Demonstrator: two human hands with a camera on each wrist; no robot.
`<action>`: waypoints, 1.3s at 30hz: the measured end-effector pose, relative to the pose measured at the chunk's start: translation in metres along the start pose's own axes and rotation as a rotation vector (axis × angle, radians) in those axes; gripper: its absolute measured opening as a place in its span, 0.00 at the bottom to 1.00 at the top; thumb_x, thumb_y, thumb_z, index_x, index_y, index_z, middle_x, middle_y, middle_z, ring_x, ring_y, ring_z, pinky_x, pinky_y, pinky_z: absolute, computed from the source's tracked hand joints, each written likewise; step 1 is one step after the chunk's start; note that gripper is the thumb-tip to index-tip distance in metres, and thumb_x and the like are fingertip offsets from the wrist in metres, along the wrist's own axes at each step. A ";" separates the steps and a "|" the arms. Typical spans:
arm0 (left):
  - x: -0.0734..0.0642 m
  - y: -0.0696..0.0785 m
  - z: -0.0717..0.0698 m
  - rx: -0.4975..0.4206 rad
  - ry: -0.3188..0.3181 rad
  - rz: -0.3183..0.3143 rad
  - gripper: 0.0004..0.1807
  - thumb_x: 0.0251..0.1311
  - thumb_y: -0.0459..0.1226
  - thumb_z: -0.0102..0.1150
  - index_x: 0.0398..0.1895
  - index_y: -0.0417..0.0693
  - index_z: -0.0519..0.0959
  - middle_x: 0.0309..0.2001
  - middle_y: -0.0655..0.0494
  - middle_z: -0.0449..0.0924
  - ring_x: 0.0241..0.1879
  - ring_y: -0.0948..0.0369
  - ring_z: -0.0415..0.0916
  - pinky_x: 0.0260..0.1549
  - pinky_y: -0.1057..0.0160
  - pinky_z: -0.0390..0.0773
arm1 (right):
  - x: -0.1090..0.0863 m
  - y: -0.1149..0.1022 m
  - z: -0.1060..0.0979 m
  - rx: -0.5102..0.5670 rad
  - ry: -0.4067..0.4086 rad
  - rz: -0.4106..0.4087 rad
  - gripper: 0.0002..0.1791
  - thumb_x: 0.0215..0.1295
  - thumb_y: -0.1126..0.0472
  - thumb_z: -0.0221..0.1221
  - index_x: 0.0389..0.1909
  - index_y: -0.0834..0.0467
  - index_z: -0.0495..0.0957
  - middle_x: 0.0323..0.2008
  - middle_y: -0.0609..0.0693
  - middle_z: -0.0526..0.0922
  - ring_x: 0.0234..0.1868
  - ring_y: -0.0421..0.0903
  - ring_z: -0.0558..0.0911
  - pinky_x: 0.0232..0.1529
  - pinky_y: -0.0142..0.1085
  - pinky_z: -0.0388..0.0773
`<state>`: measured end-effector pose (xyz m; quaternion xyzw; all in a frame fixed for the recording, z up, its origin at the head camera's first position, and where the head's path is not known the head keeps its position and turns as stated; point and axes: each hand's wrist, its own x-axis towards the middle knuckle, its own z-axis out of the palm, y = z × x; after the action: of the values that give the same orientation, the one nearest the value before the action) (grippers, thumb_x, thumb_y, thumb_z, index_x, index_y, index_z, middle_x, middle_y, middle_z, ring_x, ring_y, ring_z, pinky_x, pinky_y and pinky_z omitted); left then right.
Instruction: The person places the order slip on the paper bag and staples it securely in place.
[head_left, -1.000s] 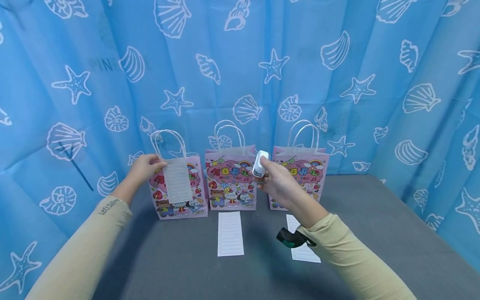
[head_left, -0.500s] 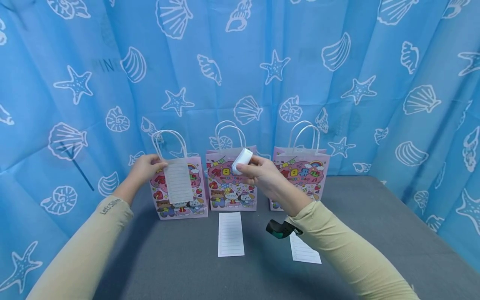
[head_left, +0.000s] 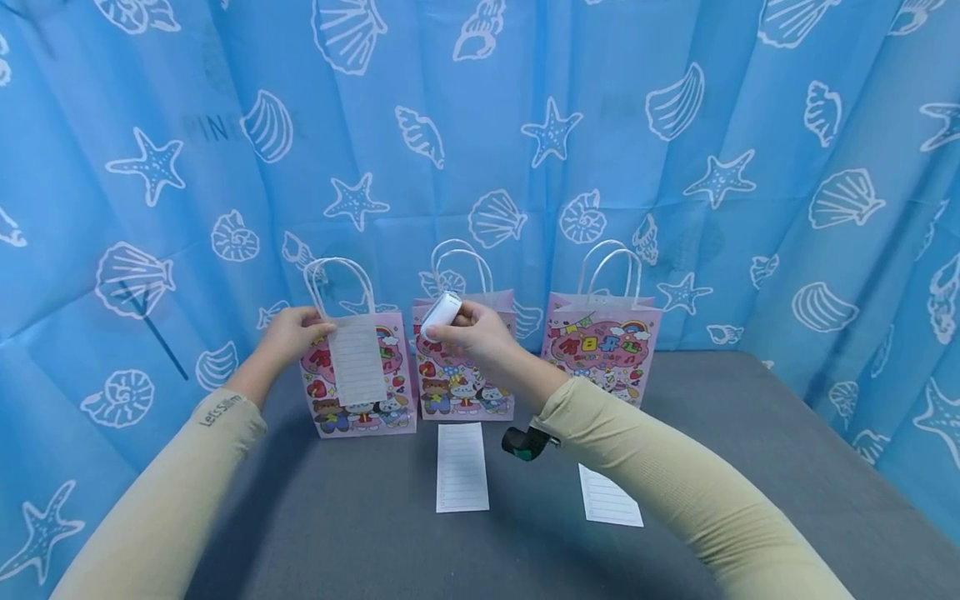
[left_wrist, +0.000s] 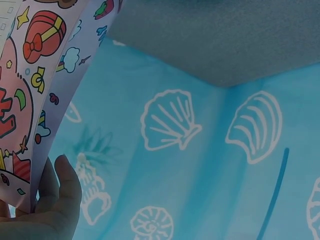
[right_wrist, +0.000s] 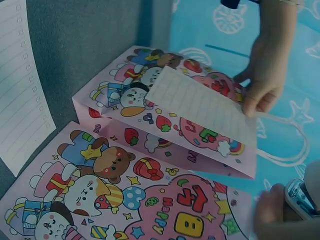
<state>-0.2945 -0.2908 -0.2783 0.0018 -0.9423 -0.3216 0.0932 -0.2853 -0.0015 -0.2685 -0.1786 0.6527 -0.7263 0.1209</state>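
At the left paper bag (head_left: 397,400), pink with cartoon animals, my left hand (head_left: 291,340) pinches the top edge together with a lined paper slip (head_left: 357,367) that lies over the bag's front. Fingers (left_wrist: 65,187) of that hand reach behind the bag in the left wrist view. My right hand (head_left: 483,337) holds a small white stapler (head_left: 441,315) between thumb and fingers, in front of the middle paper bag (head_left: 465,392) and right of the slip. In the right wrist view the stapler's metal end (right_wrist: 300,197) shows at the lower right.
A third matching bag (head_left: 600,350) stands to the right, partly covered by my right arm. Two lined slips, a middle slip (head_left: 462,467) and a right slip (head_left: 609,497), lie on the grey table (head_left: 375,517). A blue shell-patterned curtain (head_left: 480,125) hangs behind.
My right hand has moved left with the stapler, from between the middle and right bags to near the left bag. My left hand stays on the slip and bag edge.
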 end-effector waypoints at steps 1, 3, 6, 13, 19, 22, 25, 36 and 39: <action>0.000 -0.001 -0.001 0.001 0.000 -0.001 0.19 0.73 0.42 0.51 0.50 0.31 0.75 0.43 0.36 0.78 0.41 0.46 0.75 0.40 0.49 0.74 | 0.002 0.000 0.003 -0.022 -0.005 -0.004 0.29 0.66 0.69 0.60 0.66 0.66 0.64 0.59 0.63 0.74 0.58 0.56 0.75 0.62 0.53 0.67; -0.001 -0.001 -0.002 0.003 0.000 -0.004 0.19 0.73 0.42 0.50 0.51 0.31 0.75 0.43 0.36 0.78 0.42 0.46 0.75 0.40 0.49 0.74 | 0.007 0.002 0.009 -0.063 -0.015 -0.011 0.27 0.65 0.68 0.61 0.64 0.65 0.66 0.56 0.61 0.76 0.55 0.54 0.77 0.60 0.54 0.68; -0.002 -0.001 -0.003 0.002 0.000 -0.009 0.19 0.73 0.42 0.50 0.50 0.31 0.75 0.43 0.36 0.78 0.41 0.46 0.75 0.40 0.49 0.74 | 0.015 0.003 0.018 -0.123 -0.030 -0.029 0.26 0.64 0.67 0.63 0.62 0.63 0.68 0.54 0.59 0.77 0.53 0.53 0.78 0.58 0.54 0.70; -0.003 0.000 -0.005 0.009 0.010 -0.008 0.17 0.72 0.42 0.51 0.46 0.32 0.76 0.40 0.38 0.78 0.39 0.47 0.74 0.37 0.51 0.74 | 0.033 0.001 0.037 -0.170 -0.065 -0.083 0.30 0.62 0.68 0.65 0.64 0.62 0.66 0.55 0.59 0.77 0.56 0.53 0.77 0.57 0.48 0.73; -0.003 0.001 -0.005 0.013 0.017 -0.010 0.17 0.72 0.42 0.51 0.45 0.33 0.76 0.39 0.39 0.79 0.38 0.48 0.75 0.36 0.52 0.74 | 0.046 0.000 0.048 -0.259 -0.101 -0.167 0.29 0.60 0.69 0.66 0.62 0.62 0.68 0.53 0.57 0.78 0.54 0.51 0.78 0.50 0.39 0.78; -0.002 0.002 -0.005 0.015 0.016 -0.018 0.16 0.72 0.41 0.51 0.44 0.34 0.76 0.38 0.39 0.79 0.37 0.49 0.75 0.36 0.53 0.74 | 0.052 0.001 0.053 -0.304 -0.119 -0.205 0.29 0.58 0.70 0.67 0.61 0.62 0.69 0.52 0.57 0.78 0.53 0.50 0.78 0.47 0.35 0.79; -0.001 0.004 -0.004 0.005 0.008 -0.023 0.17 0.72 0.42 0.51 0.45 0.33 0.76 0.41 0.38 0.79 0.39 0.47 0.76 0.38 0.52 0.75 | 0.059 0.002 0.057 -0.330 -0.124 -0.227 0.29 0.58 0.70 0.67 0.60 0.62 0.69 0.51 0.56 0.79 0.52 0.49 0.79 0.45 0.34 0.79; -0.001 0.004 -0.003 -0.005 -0.007 -0.036 0.18 0.72 0.42 0.51 0.48 0.33 0.76 0.45 0.37 0.79 0.45 0.44 0.75 0.42 0.49 0.75 | 0.074 0.007 0.079 -0.550 -0.120 -0.273 0.30 0.56 0.66 0.69 0.60 0.60 0.71 0.51 0.54 0.80 0.51 0.47 0.80 0.46 0.32 0.77; -0.002 0.004 -0.002 0.008 0.000 -0.022 0.16 0.72 0.41 0.52 0.45 0.33 0.77 0.43 0.38 0.79 0.43 0.45 0.75 0.40 0.50 0.75 | 0.076 0.007 0.084 -0.650 -0.108 -0.276 0.33 0.57 0.64 0.69 0.63 0.59 0.69 0.53 0.53 0.79 0.53 0.47 0.79 0.49 0.33 0.77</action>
<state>-0.2923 -0.2887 -0.2749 0.0127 -0.9435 -0.3188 0.0896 -0.3200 -0.1095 -0.2608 -0.3322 0.8121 -0.4796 -0.0070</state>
